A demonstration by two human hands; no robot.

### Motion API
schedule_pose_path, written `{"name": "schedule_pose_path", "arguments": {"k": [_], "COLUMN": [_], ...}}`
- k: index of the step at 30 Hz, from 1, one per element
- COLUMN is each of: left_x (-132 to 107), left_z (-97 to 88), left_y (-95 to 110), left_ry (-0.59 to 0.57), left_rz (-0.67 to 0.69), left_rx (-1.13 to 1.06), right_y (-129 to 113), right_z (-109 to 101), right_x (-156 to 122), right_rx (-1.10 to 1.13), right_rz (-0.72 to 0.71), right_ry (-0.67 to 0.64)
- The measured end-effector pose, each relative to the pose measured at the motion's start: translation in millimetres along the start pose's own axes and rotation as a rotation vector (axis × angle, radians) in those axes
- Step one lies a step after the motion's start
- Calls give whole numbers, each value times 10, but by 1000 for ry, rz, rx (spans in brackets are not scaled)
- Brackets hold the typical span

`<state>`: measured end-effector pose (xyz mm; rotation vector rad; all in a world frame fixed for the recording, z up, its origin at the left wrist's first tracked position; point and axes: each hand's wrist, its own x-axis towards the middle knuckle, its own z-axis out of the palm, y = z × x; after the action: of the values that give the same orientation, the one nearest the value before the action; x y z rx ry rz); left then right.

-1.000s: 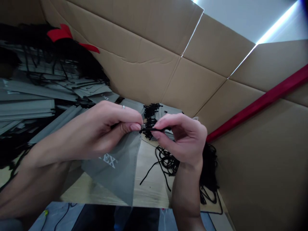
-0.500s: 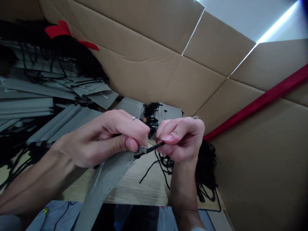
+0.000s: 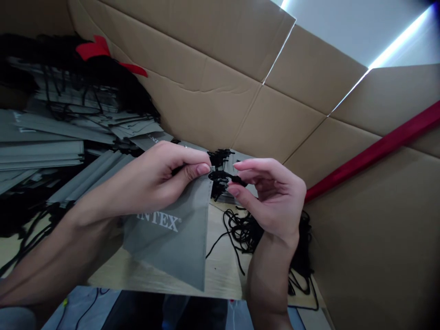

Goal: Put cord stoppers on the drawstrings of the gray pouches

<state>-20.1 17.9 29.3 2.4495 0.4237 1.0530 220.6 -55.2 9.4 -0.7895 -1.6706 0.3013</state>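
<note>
A grey fabric drawstring pouch (image 3: 185,238) printed with white INTEX lettering hangs from my left hand (image 3: 147,178), whose thumb and index finger pinch its top corner. A short knotted black cord (image 3: 220,175) sticks out of that corner to the right. Around the cord's free end is my right hand (image 3: 271,192), with thumb and index finger apart. The end lies between those fingers; whether another finger touches it is hidden.
Grey pouches (image 3: 51,151) with black cords are heaped on the left. Another stack of pouches (image 3: 237,158) stands behind my hands. Loose black cords (image 3: 240,229) lie on the wooden table (image 3: 165,275). Cardboard walls (image 3: 206,91) enclose the back and right, with a red strip (image 3: 371,151) along the right.
My right thumb and index finger have parted from the cord they pinched. The pouch has swung round, showing its printed face, and both hands have risen slightly.
</note>
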Motion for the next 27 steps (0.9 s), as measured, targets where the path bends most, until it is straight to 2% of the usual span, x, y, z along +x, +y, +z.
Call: {"name": "schedule_pose_path", "arguments": {"k": [10,19,27], "left_x": [3,-2,-16], "left_z": [-32,-34,28], "left_y": [-45,-103,-65], "left_ry": [3,0,-42], "left_rz": [12,-31,-84], "left_rx": [17,-1,-30], "right_y": [27,40,112], "right_z": [-9,-15,26], "right_x": [3,12,5], "right_rx": [-53,-7,-194], "right_rz": [13,85,83], "right_ry": [88,61,0]}}
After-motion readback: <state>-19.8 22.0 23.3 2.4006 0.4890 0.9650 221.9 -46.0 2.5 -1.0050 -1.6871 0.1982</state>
